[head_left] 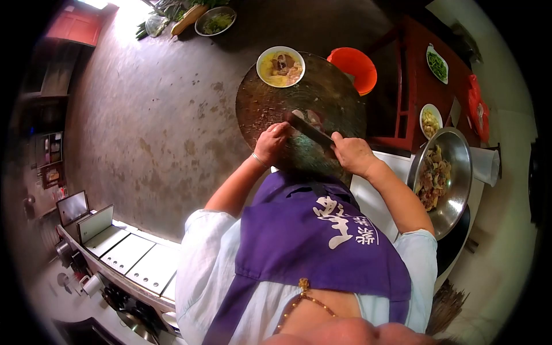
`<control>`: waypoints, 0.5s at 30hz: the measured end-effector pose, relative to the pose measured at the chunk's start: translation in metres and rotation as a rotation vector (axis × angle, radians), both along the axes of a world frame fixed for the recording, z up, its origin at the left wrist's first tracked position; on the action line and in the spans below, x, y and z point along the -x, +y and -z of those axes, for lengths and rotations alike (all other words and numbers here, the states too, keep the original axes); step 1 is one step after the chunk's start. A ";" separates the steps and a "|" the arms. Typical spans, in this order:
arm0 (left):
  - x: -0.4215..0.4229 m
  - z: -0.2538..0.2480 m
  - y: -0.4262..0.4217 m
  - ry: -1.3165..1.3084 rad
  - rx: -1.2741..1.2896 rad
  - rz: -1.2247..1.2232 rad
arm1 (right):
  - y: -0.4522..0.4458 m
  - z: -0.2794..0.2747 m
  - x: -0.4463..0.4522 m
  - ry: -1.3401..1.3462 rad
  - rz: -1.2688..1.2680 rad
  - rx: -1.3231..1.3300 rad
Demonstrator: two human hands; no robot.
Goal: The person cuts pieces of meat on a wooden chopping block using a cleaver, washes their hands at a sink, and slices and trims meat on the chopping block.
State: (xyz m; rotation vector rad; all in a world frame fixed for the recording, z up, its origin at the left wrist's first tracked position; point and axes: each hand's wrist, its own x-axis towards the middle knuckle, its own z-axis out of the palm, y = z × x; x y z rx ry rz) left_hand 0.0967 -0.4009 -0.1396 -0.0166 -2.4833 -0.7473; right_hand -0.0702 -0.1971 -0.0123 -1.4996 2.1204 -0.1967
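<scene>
My right hand (355, 155) is closed round the handle of a cleaver (311, 131), its dark blade seen nearly edge-on above the round wooden chopping block (259, 103). At the blade's far end, my left hand (272, 144) has its fingers drawn together; what they pinch, if anything, I cannot make out. Just beyond the blade lie pale, pinkish food pieces (313, 117), partly hidden by it. A white bowl (280, 50) stands at the block's far edge with yellowish liquid and chunks of food in it.
An orange-red bucket (362, 69) stands behind the block. To the right are a red cabinet (406, 86) with plates of chopped food and a large steel bowl (460, 190) of mixed pieces. Vegetables and a metal bowl (216, 30) lie on the floor at the far left.
</scene>
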 end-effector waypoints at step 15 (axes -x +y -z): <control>0.002 -0.004 0.001 0.029 -0.011 -0.025 | -0.034 -0.012 -0.006 -0.091 0.088 -0.149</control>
